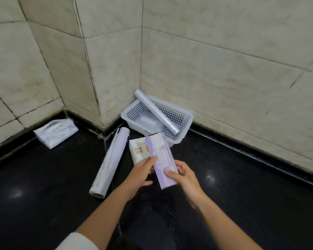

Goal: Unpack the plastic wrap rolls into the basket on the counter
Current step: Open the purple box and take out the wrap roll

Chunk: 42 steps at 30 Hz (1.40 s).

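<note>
A white perforated basket (185,117) stands in the tiled corner on the black counter. One bare plastic wrap roll (155,110) lies slanted in it, its far end sticking up over the rim. I hold a long purple-and-white box (163,159) above the counter, just in front of the basket. My left hand (140,175) grips its left side, thumb on top. My right hand (185,175) holds its near right end. A wrapped roll (109,163) in white packaging lies on the counter left of the box.
A small white packet (137,151) with orange print lies under the box's far end. A crumpled white package (55,131) rests against the left wall. Tiled walls close in the back and the right. The black counter (242,195) stretches toward me.
</note>
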### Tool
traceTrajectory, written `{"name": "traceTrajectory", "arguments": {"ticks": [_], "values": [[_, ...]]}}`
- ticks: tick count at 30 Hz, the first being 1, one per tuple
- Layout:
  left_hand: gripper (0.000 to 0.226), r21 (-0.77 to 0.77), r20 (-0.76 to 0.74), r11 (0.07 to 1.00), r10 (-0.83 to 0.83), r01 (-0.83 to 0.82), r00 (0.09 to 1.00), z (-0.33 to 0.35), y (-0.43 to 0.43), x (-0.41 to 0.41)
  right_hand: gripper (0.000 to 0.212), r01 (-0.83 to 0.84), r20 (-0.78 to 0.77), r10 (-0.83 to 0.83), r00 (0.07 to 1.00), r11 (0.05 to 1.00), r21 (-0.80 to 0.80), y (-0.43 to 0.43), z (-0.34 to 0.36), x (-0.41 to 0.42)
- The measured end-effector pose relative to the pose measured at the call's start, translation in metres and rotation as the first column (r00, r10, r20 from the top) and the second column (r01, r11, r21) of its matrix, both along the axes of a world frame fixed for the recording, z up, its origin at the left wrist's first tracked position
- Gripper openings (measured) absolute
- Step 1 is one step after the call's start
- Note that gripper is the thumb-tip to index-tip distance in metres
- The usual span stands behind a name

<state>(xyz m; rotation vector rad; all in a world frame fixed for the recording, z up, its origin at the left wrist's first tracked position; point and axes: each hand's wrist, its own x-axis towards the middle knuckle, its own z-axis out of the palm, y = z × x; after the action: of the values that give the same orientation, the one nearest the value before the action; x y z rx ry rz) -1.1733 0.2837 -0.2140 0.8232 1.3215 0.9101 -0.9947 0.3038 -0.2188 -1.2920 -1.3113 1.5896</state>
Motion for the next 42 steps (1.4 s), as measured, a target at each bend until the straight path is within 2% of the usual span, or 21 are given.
{"name": "traceTrajectory", "arguments": {"ticks": [3, 6, 8, 12, 15, 17, 19, 24, 27, 32, 34, 36, 37, 39, 42], "values": [[0.046, 0.002, 0.182, 0.998, -0.056, 0.057, 0.982, 0.012, 0.014, -0.014, 0.052, -0.144, -0.053, 0.144, 0.988, 0.99, -0.004, 0.02, 0.012, -0.012], [0.054, 0.079, 0.254, 0.997, 0.003, -0.024, 0.967, 0.017, 0.022, -0.028, 0.057, -0.27, 0.042, 0.271, 0.962, 0.962, -0.03, 0.037, 0.023, -0.022], [0.06, 0.129, 0.19, 0.987, 0.072, -0.097, 0.979, 0.022, 0.028, -0.038, 0.059, -0.237, 0.07, 0.238, 0.969, 0.971, -0.022, 0.05, 0.036, -0.028], [0.054, 0.285, -0.13, 0.951, 0.158, -0.116, 0.979, 0.036, 0.038, -0.059, 0.067, -0.111, 0.026, 0.109, 0.994, 0.987, 0.119, 0.081, 0.081, -0.046], [0.055, 0.425, -0.297, 0.902, 0.216, -0.074, 0.93, 0.043, 0.047, -0.074, 0.073, -0.148, 0.214, 0.096, 0.972, 0.959, 0.243, 0.098, 0.102, -0.07], [0.063, 0.433, -0.374, 0.9, 0.229, -0.049, 0.899, 0.042, 0.052, -0.081, 0.059, -0.14, 0.288, 0.048, 0.956, 0.941, 0.308, 0.103, 0.101, -0.083], [0.068, 0.43, -0.424, 0.902, 0.244, -0.043, 0.872, 0.038, 0.052, -0.085, 0.046, -0.117, 0.299, 0.014, 0.954, 0.937, 0.33, 0.104, 0.093, -0.089], [0.073, 0.409, -0.455, 0.906, 0.309, -0.112, 0.835, 0.024, 0.044, -0.087, 0.037, -0.179, 0.273, 0.098, 0.957, 0.941, 0.289, 0.109, 0.082, -0.086], [0.069, 0.416, -0.479, 0.904, 0.31, -0.098, 0.821, 0.02, 0.045, -0.087, 0.036, -0.208, 0.283, 0.122, 0.951, 0.931, 0.298, 0.112, 0.079, -0.079], [0.067, 0.41, -0.397, 0.902, 0.311, -0.136, 0.864, 0.016, 0.046, -0.088, 0.024, -0.048, 0.135, 0.005, 0.991, 0.948, 0.315, 0.114, 0.079, -0.067], [0.067, 0.415, -0.373, 0.9, 0.303, -0.134, 0.877, 0.015, 0.046, -0.09, 0.035, -0.036, 0.24, -0.067, 0.968, 0.916, 0.401, 0.116, 0.077, -0.059], [0.067, 0.423, -0.377, 0.899, 0.29, -0.115, 0.88, 0.017, 0.046, -0.089, 0.042, -0.157, 0.43, -0.132, 0.893, 0.804, 0.573, 0.115, 0.076, -0.053], [0.067, 0.433, -0.392, 0.895, 0.29, -0.102, 0.873, 0.018, 0.046, -0.088, 0.039, -0.214, 0.467, -0.14, 0.873, 0.75, 0.626, 0.114, 0.076, -0.053], [0.068, 0.471, -0.434, 0.879, 0.306, -0.076, 0.848, 0.018, 0.047, -0.086, 0.03, -0.225, 0.425, -0.103, 0.899, 0.724, 0.652, 0.109, 0.082, -0.054], [0.07, 0.505, -0.469, 0.862, 0.318, -0.045, 0.824, 0.017, 0.047, -0.083, 0.025, -0.16, 0.334, -0.072, 0.94, 0.769, 0.618, 0.104, 0.09, -0.055]]}}
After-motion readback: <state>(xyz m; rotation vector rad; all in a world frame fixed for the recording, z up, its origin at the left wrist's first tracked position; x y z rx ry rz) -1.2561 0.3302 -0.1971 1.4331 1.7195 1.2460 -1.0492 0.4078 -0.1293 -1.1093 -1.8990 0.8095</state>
